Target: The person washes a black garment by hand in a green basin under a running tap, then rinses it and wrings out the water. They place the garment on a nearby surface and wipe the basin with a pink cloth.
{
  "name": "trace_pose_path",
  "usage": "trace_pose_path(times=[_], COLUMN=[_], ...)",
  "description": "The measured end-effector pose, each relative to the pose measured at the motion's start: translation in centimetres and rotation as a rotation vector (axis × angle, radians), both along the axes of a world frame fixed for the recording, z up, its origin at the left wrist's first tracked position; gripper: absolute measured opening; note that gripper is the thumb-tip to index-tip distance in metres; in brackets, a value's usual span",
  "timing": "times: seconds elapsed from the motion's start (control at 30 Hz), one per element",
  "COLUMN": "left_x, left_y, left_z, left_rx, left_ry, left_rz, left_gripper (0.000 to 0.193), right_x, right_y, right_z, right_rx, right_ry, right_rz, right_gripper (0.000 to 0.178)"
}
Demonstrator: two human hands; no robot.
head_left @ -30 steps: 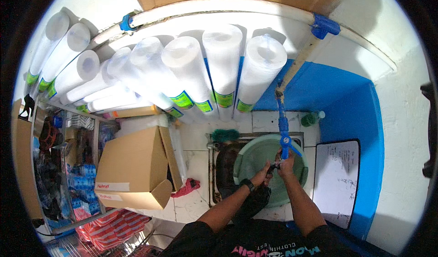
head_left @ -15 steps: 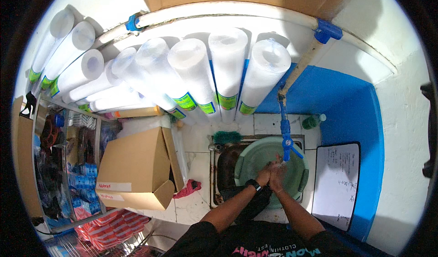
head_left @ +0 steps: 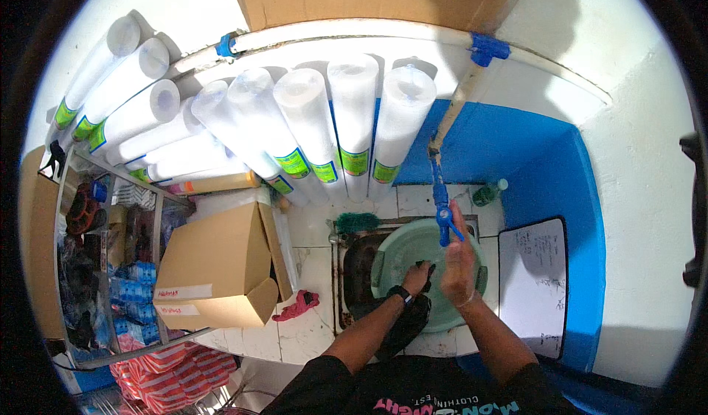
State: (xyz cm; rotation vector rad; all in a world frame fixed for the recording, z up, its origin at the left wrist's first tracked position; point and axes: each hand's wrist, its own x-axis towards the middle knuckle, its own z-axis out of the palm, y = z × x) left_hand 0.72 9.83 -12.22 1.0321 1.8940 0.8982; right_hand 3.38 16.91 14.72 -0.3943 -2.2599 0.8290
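My left hand (head_left: 417, 276), below a dark wristband (head_left: 400, 294), is closed on what looks like a black cloth (head_left: 405, 325) over a pale green basin (head_left: 391, 256). Part of this cloth drapes across the basin's near rim, partly behind my forearm. My right hand (head_left: 459, 271) is raised over the basin's right side, its fingers stretched out alongside the blue tap (head_left: 444, 216). Its fingertips are right by the tap's lever; whether they touch it I cannot tell.
The basin sits in a stained metal sink (head_left: 359, 267), with a green scrubbing pad (head_left: 356, 222) behind. A green bottle (head_left: 488, 192) and a whiteboard (head_left: 532, 286) stand right. Left are a cardboard box (head_left: 214, 267), a pink cloth (head_left: 296, 306) and white filter rolls (head_left: 354, 120).
My hands, together under the tap before, have parted. The right has risen to the tap's lever; the left has moved slightly left and down onto the black cloth. The whole view has shifted a little.
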Motion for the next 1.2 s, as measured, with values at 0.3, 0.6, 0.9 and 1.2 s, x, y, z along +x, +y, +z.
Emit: trace_pose_path(times=[0.3,0.6,0.9,1.2], left_x=[0.0,0.0,-3.7,-1.8], left_y=[-1.7,-5.3,-17.3,-19.5], left_z=[4.0,8.3,12.6,16.1], left_rx=[-0.031,0.018,0.138,0.343], left_ry=[-0.184,-0.794,-0.386,-0.885], left_rz=[0.156,0.486,0.733,1.077], left_gripper=[0.041,0.045,0.025,0.028], right_x=[2.6,3.5,17.8,14.1], right_y=[0.8,0.4,4.4,0.5], right_z=[1.4,1.6,-15.1,-5.8], right_rx=[-0.221,0.348,-0.229,-0.743], right_ry=[0.070,-0.192,-0.620,-0.111], right_rz=[0.109,0.201,-0.510,-0.022], right_gripper=[0.065,0.055,0.047,0.026])
